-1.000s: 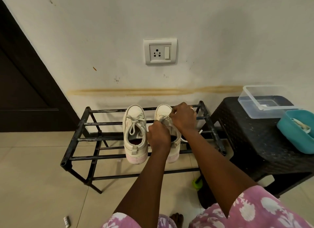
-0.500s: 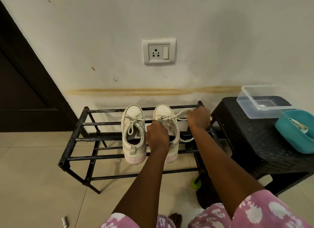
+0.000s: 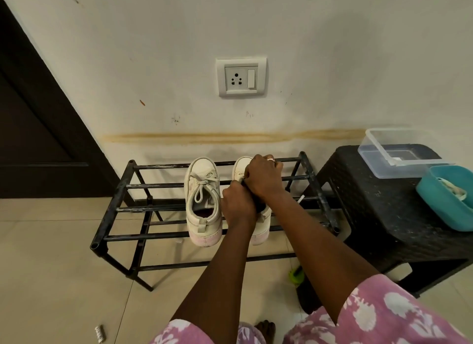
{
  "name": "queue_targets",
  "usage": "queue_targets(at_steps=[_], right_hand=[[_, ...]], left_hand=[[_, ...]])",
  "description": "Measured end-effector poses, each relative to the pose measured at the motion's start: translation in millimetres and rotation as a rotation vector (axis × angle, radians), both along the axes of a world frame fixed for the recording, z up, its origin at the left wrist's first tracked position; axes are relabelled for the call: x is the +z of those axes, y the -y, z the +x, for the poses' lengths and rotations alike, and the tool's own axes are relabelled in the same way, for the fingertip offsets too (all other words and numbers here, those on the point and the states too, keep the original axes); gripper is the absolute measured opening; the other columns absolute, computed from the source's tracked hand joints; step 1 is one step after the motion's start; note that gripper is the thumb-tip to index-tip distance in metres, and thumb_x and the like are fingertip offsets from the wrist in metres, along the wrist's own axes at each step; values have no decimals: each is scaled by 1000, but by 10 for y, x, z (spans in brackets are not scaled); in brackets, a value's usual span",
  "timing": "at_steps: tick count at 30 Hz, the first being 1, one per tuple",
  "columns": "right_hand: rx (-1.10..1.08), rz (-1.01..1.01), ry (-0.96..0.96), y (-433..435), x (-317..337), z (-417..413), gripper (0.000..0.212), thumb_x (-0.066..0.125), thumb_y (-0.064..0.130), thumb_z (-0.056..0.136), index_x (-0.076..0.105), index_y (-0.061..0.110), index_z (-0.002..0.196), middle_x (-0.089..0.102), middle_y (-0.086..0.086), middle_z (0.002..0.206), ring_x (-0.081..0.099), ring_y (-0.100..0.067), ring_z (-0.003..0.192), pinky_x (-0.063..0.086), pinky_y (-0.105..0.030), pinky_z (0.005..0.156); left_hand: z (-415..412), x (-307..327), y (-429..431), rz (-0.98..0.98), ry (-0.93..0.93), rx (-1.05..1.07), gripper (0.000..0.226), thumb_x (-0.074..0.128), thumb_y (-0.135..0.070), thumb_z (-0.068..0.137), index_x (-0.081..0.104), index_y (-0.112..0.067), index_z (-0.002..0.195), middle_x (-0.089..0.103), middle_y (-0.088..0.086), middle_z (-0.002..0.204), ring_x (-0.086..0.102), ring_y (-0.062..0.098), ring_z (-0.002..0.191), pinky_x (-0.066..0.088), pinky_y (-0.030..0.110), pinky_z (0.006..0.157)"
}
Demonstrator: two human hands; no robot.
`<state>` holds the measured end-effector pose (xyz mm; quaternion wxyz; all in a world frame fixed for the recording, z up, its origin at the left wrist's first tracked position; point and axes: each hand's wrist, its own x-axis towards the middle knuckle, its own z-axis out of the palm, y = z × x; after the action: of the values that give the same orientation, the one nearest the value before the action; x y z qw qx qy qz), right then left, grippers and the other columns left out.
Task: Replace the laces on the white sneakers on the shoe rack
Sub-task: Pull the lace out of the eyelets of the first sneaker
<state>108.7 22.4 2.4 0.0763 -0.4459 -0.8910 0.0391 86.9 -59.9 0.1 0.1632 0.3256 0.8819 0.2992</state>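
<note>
Two white sneakers stand side by side, toes to the wall, on the black metal shoe rack (image 3: 122,187). The left sneaker (image 3: 203,203) is laced and tied in a bow. The right sneaker (image 3: 261,220) is mostly hidden under both hands. My left hand (image 3: 238,205) grips the right sneaker at its opening. My right hand (image 3: 263,176) lies over the sneaker's lacing, fingers curled down onto the lace there. A lace end (image 3: 301,198) sticks out to the right of my right wrist.
A black stool (image 3: 378,215) stands right of the rack, carrying a clear plastic tub (image 3: 399,151) and a teal bowl (image 3: 445,203) with whitish laces inside. A wall socket (image 3: 240,77) is above. A dark door (image 3: 33,128) stands at left. A green object (image 3: 295,276) lies on the floor.
My right hand, which had pulled the lace out to the right, has come back over the right sneaker's lacing. My left hand has stayed on the sneaker.
</note>
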Motion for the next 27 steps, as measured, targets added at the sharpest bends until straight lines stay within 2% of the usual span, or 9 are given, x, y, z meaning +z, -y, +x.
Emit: queue_targets(at_steps=[4, 6, 9, 13, 15, 19, 21, 24, 27], right_hand=[[32, 46, 10, -35, 23, 77, 36, 54, 34, 90, 61, 8, 114, 53, -7, 121, 43, -30, 120, 35, -41, 95], [-7, 31, -51, -95, 31, 145, 33, 58, 30, 88, 64, 7, 110, 54, -8, 118, 49, -29, 114, 40, -40, 92], [-141, -14, -204, -209, 66, 292, 28, 59, 22, 85, 67, 1, 101, 55, -13, 114, 56, -31, 101, 48, -39, 83], [-319, -52, -342, -305, 81, 477, 29, 57, 21, 87, 65, -4, 100, 53, -15, 115, 59, -31, 94, 46, -34, 74], [-412, -77, -423, -325, 69, 527, 30, 57, 21, 89, 64, -4, 102, 52, -15, 115, 59, -31, 95, 44, -33, 72], [-629, -230, -599, -337, 10, 538, 26, 60, 20, 88, 61, -3, 101, 60, -17, 108, 62, -32, 92, 51, -37, 74], [-581, -271, -560, -294, -18, 492, 28, 61, 19, 86, 59, 0, 106, 61, -16, 110, 61, -31, 95, 49, -36, 75], [-328, -285, -504, -203, -17, 367, 35, 65, 22, 81, 58, 11, 114, 55, -10, 118, 54, -28, 107, 44, -37, 89], [-119, -356, -411, -126, 0, 198, 30, 69, 31, 76, 70, 19, 103, 59, -9, 118, 53, -30, 111, 43, -44, 96]], left_hand=[[15, 3, -6, 5, 2, 25, 28, 43, -16, 96, 55, 0, 115, 61, 19, 113, 58, 33, 105, 45, 38, 84], [10, -11, -22, 0, -7, 51, 32, 35, -18, 100, 54, 1, 116, 61, 19, 114, 58, 32, 105, 45, 37, 83], [12, -34, -41, -9, -31, 65, 34, 33, -21, 101, 55, 1, 116, 62, 19, 113, 60, 31, 104, 45, 36, 80], [13, -40, -46, -20, -41, 59, 33, 34, -20, 101, 55, 1, 117, 62, 18, 113, 59, 31, 105, 45, 35, 81], [13, -34, -43, -26, -40, 57, 33, 34, -19, 100, 55, 0, 117, 62, 18, 114, 58, 30, 107, 43, 34, 82], [16, -34, -39, -24, -34, 60, 32, 34, -18, 100, 54, 0, 117, 61, 18, 115, 58, 31, 107, 44, 35, 83], [15, -32, -36, -22, -35, 62, 32, 35, -18, 100, 54, 1, 117, 61, 18, 115, 58, 31, 106, 44, 35, 82], [10, -41, -35, -16, -35, 60, 32, 34, -18, 100, 55, 1, 116, 61, 19, 114, 58, 31, 105, 44, 36, 82], [5, -40, -32, -8, -28, 55, 30, 34, -15, 99, 55, 1, 114, 62, 19, 113, 59, 32, 104, 46, 37, 83]])
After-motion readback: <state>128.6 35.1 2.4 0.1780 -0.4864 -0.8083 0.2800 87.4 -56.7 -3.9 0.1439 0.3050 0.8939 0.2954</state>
